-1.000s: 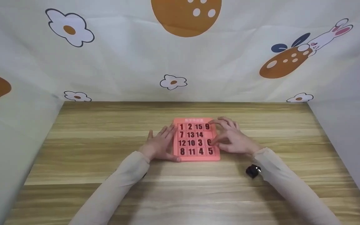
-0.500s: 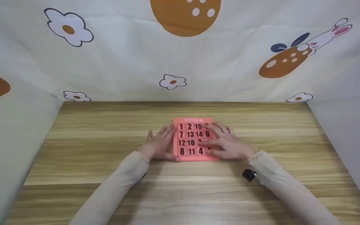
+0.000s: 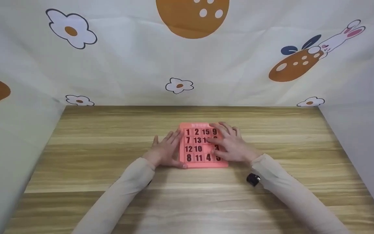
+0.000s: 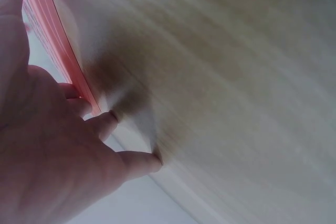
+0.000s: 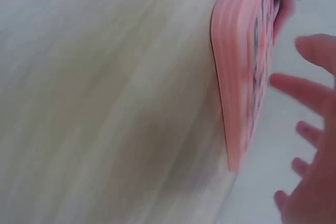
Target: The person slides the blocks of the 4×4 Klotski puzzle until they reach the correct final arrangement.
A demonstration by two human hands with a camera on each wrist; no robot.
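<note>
**Wood-grain table (image 3: 109,123), pink number board (image 3: 203,165) just below the middle of the frame**

Pale cloth (image 3: 125,58) printed with flowers, orange shapes and a rabbit lines the back and sides. From the left, a cream left sleeve (image 3: 118,191) rises from the lower edge of the frame. Its left hand (image 3: 167,150) lies along the board's left side, fingers extended and spread, thumb at the lower left corner; it braces the edge without wrapping round it.

Next, flat on the table, comes the board, four rows of numbered tiles. Its one bare gap (image 3: 207,149) is in the third row, third place, between tile 10 (image 3: 198,149) and tile 3 (image 3: 217,148).

To the right, the right hand (image 3: 239,146) reaches in over the board's right side, fingers apart and slightly bent, gripping nothing. One fingertip is over tile 14 (image 3: 205,140), another beside the gap; I cannot tell whether they touch. A black device (image 3: 253,179) shows below the right sleeve (image 3: 291,191).

I judge the step in hand to be sliding tiles one by one. A next shift calls for pushing 14, 10, 3 or tile 4 (image 3: 208,157) straight into the gap while the left hand steadies the board.
</note>
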